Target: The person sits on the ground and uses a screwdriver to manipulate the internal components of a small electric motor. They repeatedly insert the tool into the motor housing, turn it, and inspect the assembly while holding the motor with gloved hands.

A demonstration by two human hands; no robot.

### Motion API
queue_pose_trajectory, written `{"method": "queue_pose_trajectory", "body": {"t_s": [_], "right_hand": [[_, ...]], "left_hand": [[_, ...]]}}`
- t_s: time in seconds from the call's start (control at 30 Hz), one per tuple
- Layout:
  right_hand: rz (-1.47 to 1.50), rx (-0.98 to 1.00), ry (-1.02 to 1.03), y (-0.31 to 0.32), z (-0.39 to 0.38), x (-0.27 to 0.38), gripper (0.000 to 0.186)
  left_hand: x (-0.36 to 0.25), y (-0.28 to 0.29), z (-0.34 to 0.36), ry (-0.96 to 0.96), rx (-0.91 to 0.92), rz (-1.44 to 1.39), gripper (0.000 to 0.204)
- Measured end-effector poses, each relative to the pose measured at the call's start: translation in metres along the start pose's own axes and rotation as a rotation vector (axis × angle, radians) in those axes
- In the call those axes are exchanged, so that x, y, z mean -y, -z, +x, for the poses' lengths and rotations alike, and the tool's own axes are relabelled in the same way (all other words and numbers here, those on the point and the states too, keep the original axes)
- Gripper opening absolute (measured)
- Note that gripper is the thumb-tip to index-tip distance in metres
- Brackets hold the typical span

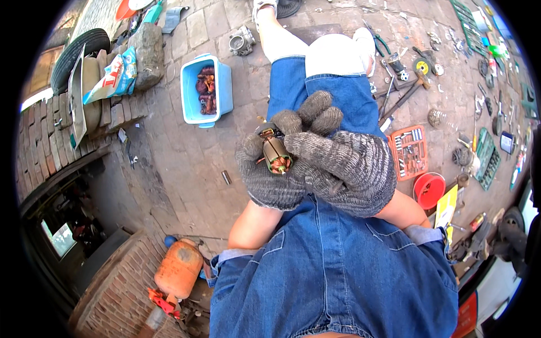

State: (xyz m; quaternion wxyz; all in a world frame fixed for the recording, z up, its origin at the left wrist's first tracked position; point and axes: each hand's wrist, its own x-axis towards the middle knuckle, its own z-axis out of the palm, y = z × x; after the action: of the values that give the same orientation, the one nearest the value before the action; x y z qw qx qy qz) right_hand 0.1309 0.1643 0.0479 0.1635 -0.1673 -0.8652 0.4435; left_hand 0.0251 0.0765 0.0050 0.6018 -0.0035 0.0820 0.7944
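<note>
Both my hands wear grey knitted gloves and meet in front of my lap. My left hand is closed around a motor armature, with its thumb on the left side. The armature has a brown metal core, and copper windings show at its lower end. Curled in from the right, my right hand presses its fingers against the armature's right side. Gloved fingers cover part of the armature's upper end.
On the paving to the left stands a light blue tub holding copper-wound parts. A small metal cylinder lies nearer. To the right are a hammer, an orange socket set and a red bowl. An orange gas cylinder stands lower left.
</note>
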Motion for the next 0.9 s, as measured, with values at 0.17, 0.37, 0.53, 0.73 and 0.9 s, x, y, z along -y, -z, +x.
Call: {"method": "queue_pose_trajectory", "body": {"t_s": [0.17,0.37,0.53,0.73,0.9], "right_hand": [[0.037,-0.004,-0.055,-0.005,0.004,0.000,0.032],[0.259,-0.159,-0.075,-0.022,0.001,-0.012,0.034],[0.345,-0.185,-0.220,-0.025,0.002,-0.009,0.025],[0.493,-0.088,-0.297,-0.015,0.004,-0.006,0.017],[0.556,-0.051,-0.264,-0.015,0.003,-0.010,0.015]], "left_hand": [[-0.005,0.002,0.003,0.002,-0.010,0.056,0.055],[-0.017,0.003,0.006,0.036,-0.048,0.205,0.058],[-0.016,0.001,0.004,0.089,-0.229,0.189,0.060],[-0.015,0.003,0.005,0.143,-0.467,0.144,0.057],[-0.012,0.002,0.008,0.151,-0.582,0.168,0.057]]}}
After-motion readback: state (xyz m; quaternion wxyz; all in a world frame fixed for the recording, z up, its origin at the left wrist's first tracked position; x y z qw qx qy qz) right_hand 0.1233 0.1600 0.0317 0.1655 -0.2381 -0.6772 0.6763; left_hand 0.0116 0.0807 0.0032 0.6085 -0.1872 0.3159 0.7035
